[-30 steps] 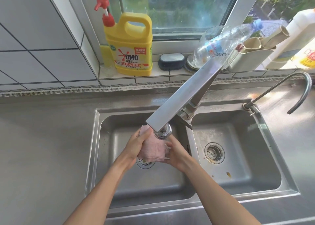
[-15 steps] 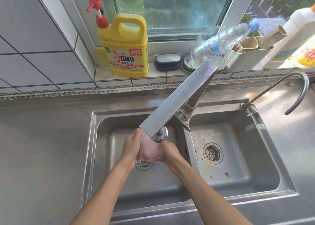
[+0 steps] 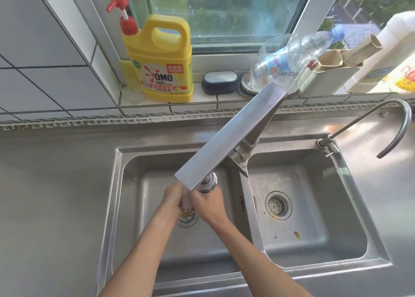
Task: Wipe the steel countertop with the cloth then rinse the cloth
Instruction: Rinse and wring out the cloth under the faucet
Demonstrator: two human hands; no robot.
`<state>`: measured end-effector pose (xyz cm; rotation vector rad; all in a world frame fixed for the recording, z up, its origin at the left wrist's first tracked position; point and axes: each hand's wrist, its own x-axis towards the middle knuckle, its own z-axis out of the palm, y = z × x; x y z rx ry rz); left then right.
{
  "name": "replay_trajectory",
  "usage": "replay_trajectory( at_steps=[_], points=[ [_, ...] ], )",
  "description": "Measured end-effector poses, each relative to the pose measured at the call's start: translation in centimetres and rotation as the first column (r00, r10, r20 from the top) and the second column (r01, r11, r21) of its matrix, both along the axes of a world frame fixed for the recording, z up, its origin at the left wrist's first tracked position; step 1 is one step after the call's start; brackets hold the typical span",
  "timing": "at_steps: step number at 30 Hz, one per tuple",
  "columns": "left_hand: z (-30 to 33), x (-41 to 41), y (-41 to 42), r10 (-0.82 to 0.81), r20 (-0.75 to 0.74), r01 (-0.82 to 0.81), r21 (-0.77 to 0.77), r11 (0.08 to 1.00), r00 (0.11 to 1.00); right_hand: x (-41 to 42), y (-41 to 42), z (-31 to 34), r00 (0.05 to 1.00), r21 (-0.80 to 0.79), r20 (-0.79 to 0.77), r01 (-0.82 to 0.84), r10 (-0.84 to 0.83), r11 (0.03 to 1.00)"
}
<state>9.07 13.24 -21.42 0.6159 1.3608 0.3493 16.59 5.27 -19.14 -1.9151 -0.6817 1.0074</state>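
A pale pink cloth point(image 3: 186, 201) is squeezed small between both hands under the spout head of the flat steel faucet point(image 3: 226, 139), over the left basin point(image 3: 139, 206) of the double sink. My left hand point(image 3: 171, 199) grips the cloth from the left. My right hand point(image 3: 210, 203) closes over it from the right, so only a thin strip of cloth shows between the fingers. The drain point(image 3: 187, 220) lies just below the hands. Grey steel countertop point(image 3: 51, 195) spreads to the left of the sink.
The right basin point(image 3: 310, 218) holds a strainer drain and a few food scraps. A thin curved tap point(image 3: 381, 121) stands at the right rear. On the sill are a yellow detergent jug point(image 3: 160, 60), a dark scrubber point(image 3: 220, 82), a clear plastic bottle point(image 3: 289, 60) and white containers.
The hands have drawn together and squeezed the cloth into a much smaller bundle; a second ago a broad pink wad showed between them. The hands stay under the spout.
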Motion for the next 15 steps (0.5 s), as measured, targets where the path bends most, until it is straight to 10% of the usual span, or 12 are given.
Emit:
replay_trajectory(
  at_steps=[3,11,15],
  points=[
    [0.6,0.3,0.5,0.049,-0.018,-0.049,-0.011,0.999,0.999,-1.6,-0.5,0.4,0.947,-0.088,0.307,-0.069,0.093,0.994],
    [2.7,2.8,-2.7,-0.120,0.015,0.117,0.146,0.982,0.993,3.5,2.5,2.0,0.987,-0.279,0.145,0.105,-0.066,0.954],
    [1.6,2.2,0.4,0.025,-0.038,-0.027,-0.067,0.997,0.999,1.1,0.8,2.3,0.966,-0.256,0.200,-0.109,0.163,0.961]
  ],
)
